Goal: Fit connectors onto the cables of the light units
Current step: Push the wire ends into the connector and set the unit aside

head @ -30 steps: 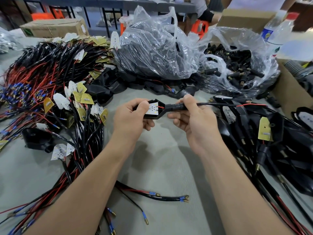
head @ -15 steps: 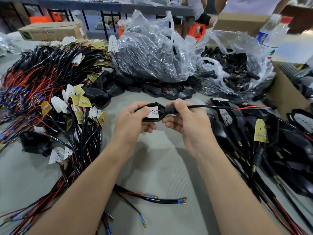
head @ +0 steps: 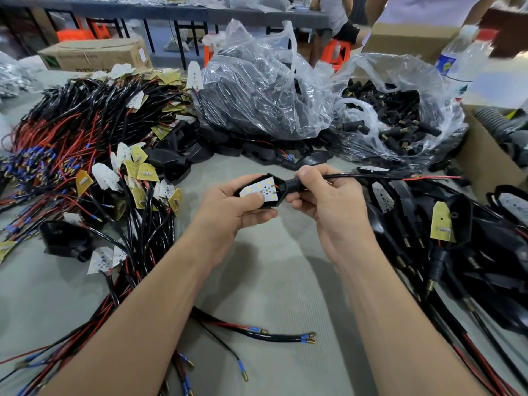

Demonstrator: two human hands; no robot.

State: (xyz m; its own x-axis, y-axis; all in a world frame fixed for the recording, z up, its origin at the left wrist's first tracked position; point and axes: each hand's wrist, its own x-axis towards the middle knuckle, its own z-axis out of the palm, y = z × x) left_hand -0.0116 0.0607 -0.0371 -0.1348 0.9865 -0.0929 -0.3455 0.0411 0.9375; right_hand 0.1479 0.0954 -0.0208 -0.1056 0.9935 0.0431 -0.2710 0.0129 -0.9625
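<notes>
the left hand (head: pixel 228 207) is closed around one black light unit (head: pixel 261 192), thumb pressed on its white led board. the right hand (head: pixel 328 201) pinches the connector (head: pixel 294 184) at the unit's neck, one black cable (head: pixel 371 176) trailing right. both are held above the grey worktop (head: pixel 271 267). two clear plastic bags (head: pixel 265 90) sit behind, with one bottle (head: pixel 460 61) far right.

Over the middle of the grey surface (head: pixel 274 281), the left hand (head: pixel 228 212) holds a black light unit (head: pixel 261 191), thumb pressed on its white LED board. The right hand (head: pixel 328 201) pinches the black connector (head: pixel 294 185) at the unit's narrow end, its cable (head: pixel 371 176) trailing toward the right edge. Two clear bags (head: pixel 265 90) sit toward the far edge.
</notes>
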